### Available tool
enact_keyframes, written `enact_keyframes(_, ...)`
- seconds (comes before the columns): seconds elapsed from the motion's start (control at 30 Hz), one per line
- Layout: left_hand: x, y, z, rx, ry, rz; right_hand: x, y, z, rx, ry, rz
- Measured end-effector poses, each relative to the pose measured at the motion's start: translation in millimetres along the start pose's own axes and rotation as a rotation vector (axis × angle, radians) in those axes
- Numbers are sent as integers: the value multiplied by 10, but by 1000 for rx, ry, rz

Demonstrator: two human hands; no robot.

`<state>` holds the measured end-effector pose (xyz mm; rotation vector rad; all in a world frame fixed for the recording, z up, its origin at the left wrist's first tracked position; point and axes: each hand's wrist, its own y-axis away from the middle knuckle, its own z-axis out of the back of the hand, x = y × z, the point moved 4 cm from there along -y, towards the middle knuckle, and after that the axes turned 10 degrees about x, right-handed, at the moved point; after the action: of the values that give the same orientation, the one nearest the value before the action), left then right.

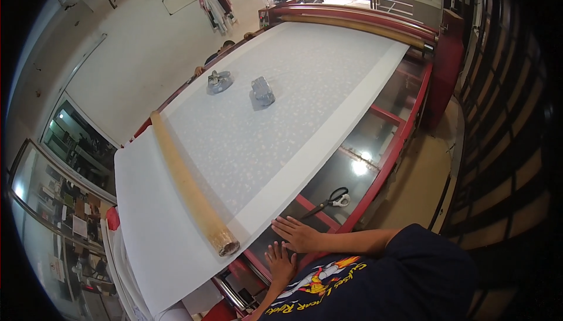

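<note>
Both hands rest at the near edge of a long red-framed machine bed. My right hand (298,236) lies flat with its fingers stretched out, their tips at the edge of the white sheet (316,171). Just below it and to the left, my left hand (281,264) has its fingers up and apart, holding nothing. A brown tube (189,185), wrapped in clear film at its near end, lies across the sheet, left of my hands. Beneath the sheet's thin surface a pale speckled pattern shows. Scissors (329,201) with black and white handles lie to the right of my right hand.
Two grey wrapped lumps (263,91), perhaps weights, sit on the sheet. A red roller frame (352,16) spans the far end. Another person's hand (199,71) touches the far left edge. Red crossbars (387,114) and dark panels run along the right side.
</note>
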<state>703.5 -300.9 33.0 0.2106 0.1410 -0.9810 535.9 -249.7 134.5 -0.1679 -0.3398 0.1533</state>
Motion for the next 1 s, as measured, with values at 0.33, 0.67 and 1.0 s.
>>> enact_keyframes(0.33,1,-42,-20,-44,3,-52,-235,167,-337,552,88,-174)
enact_keyframes(0.67,-186,-127,195,-92,8,-112,-481,476,-661,357,1,-75)
enact_keyframes(1.0,-24,-129,-16,111,29,-42,-392,300,-423,206,4,-55)
